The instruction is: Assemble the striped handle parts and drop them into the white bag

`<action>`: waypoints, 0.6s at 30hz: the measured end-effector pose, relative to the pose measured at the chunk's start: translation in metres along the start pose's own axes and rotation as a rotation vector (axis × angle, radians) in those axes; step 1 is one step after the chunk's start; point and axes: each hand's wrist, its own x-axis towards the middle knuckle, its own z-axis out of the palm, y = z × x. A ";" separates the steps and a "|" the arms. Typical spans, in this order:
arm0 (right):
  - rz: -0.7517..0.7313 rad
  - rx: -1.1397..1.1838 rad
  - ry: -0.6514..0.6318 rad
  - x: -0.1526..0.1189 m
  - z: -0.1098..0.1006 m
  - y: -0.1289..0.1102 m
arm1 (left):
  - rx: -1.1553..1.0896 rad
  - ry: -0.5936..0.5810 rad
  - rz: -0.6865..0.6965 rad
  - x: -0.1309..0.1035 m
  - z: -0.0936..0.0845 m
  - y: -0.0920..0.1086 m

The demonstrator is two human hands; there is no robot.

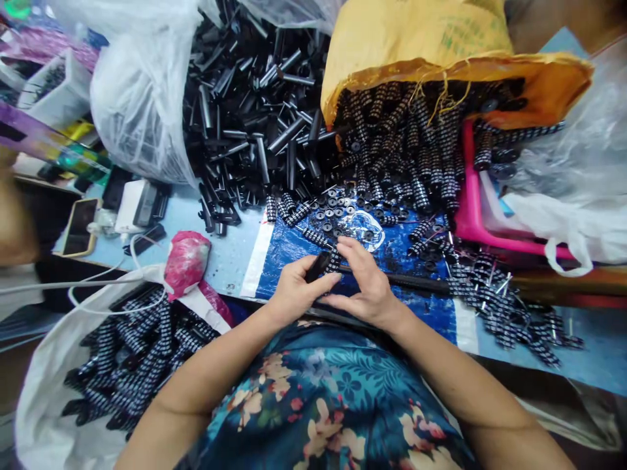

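Note:
Close together over the blue printed sheet (pixel 289 261) are both of my hands. My left hand (pixel 301 284) is closed on a dark piece, its thumb pressed along the side. A black-and-white checkered cylinder (pixel 334 260) stands up between the hands, touching that dark piece. The thumb and fingers of my right hand (pixel 365 284) curve around its right side; whether they grip it is hard to tell. Small round discs (pixel 336 207) and more checkered cylinders (pixel 296 212) lie just beyond my hands.
Black tubes (pixel 274 98) pile up behind. Checkered cylinders spill from a yellow sack (pixel 416 32). A pink-rimmed bin (pixel 509 241) stands right. At left are a phone (pixel 80 226), a pink bundle (pixel 186 261), a cable and a white sack (pixel 36 391) of checkered pieces.

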 end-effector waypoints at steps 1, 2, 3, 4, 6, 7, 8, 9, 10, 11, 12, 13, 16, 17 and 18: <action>-0.011 -0.009 0.026 -0.001 0.000 -0.002 | -0.024 0.014 -0.008 -0.001 0.001 0.000; -0.018 -0.015 0.048 -0.001 0.001 -0.003 | -0.054 0.038 -0.019 -0.001 0.002 -0.001; -0.029 -0.016 0.053 -0.001 0.001 -0.006 | -0.087 0.068 -0.027 -0.002 0.004 -0.001; -0.049 -0.012 0.043 -0.002 0.002 -0.008 | -0.117 0.095 -0.033 -0.002 0.007 -0.002; -0.106 -0.008 0.006 -0.003 0.004 -0.011 | -0.198 0.124 -0.044 -0.005 0.013 -0.004; -0.132 -0.015 -0.004 -0.003 0.005 -0.013 | -0.263 0.120 -0.060 -0.006 0.015 -0.005; -0.151 -0.027 -0.004 -0.004 0.006 -0.013 | -0.341 0.101 -0.082 -0.007 0.017 -0.006; -0.164 -0.040 0.001 -0.005 0.007 -0.013 | -0.423 0.074 -0.110 -0.008 0.018 -0.006; -0.173 -0.051 0.003 -0.005 0.008 -0.013 | -0.498 0.042 -0.141 -0.009 0.017 -0.005; -0.180 -0.056 0.003 -0.006 0.009 -0.012 | -0.558 0.005 -0.174 -0.009 0.015 -0.004; -0.182 -0.055 -0.003 -0.006 0.010 -0.011 | -0.599 -0.038 -0.210 -0.010 0.012 -0.003; -0.181 -0.041 -0.012 -0.006 0.010 -0.011 | -0.627 -0.083 -0.250 -0.009 0.009 -0.001; -0.125 0.053 -0.031 -0.005 0.012 -0.009 | -0.672 -0.205 -0.366 -0.007 0.000 0.000; -0.097 0.085 -0.035 -0.005 0.012 -0.008 | -0.682 -0.228 -0.392 -0.006 -0.002 -0.001; -0.072 0.102 -0.040 -0.005 0.012 -0.008 | -0.686 -0.233 -0.405 -0.005 -0.004 -0.004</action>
